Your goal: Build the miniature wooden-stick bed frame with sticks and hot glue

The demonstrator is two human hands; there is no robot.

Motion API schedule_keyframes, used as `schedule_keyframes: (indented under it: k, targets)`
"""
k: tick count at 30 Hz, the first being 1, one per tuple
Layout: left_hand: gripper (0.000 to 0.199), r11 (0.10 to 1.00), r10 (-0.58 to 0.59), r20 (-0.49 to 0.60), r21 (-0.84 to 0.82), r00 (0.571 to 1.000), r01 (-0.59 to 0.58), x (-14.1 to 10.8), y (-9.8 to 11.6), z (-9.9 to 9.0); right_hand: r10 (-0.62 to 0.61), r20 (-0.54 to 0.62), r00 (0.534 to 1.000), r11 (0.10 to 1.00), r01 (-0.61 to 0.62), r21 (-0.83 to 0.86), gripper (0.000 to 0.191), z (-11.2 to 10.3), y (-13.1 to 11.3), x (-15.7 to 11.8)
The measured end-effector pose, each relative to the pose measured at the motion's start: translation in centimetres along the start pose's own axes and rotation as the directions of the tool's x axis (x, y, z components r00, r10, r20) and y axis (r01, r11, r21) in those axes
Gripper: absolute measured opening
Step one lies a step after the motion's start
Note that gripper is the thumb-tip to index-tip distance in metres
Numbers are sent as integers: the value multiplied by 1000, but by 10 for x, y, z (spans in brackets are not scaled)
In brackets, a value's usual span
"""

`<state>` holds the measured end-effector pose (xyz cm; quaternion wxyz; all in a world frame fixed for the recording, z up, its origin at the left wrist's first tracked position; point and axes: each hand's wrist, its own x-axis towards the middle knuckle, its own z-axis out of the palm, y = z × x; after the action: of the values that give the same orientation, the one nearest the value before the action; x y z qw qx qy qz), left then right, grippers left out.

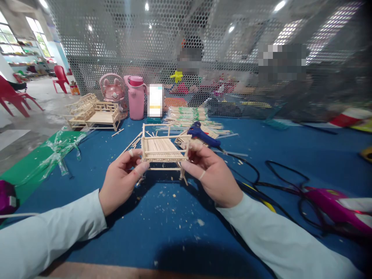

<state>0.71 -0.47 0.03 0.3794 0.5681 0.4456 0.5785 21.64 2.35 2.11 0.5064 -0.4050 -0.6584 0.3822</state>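
Note:
A small bed-like frame built of thin wooden sticks [162, 149] is held up in front of me, between my two hands. My left hand [120, 180] pinches its left side at the corner post, thumb in front. On the opposite end, my right hand [216, 174] grips the right post with thumb and fingers. The frame has a slatted deck, rails and legs; its right back part is partly hidden by my fingers. Right behind it lies a blue glue gun [205, 135], among loose sticks.
Similar stick models [101, 116] stand at the back left, beside a pink bottle [136, 99] and a phone [155, 101]. Bundled sticks [187, 116] lie by the perforated metal screen [116, 50]. Black cables [279, 186] and a magenta device [334, 205] occupy the right.

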Motion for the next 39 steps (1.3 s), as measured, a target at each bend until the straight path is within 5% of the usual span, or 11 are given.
schedule_keyframes:
  k: [27,32,39]
  targets:
    - [22,1000,-1,0,6,1000,1,-1,0,-1,88,-21,996,996,-88,13,24,1,-2,-1]
    - [21,1000,9,10,-12,1000,-9,-1,0,1,30,-2,1000,995,-29,99,33,0,-2,0]
    - [19,999,30,36,-21,999,-29,-1,0,2,65,-71,995,998,-65,8,14,1,-9,3]
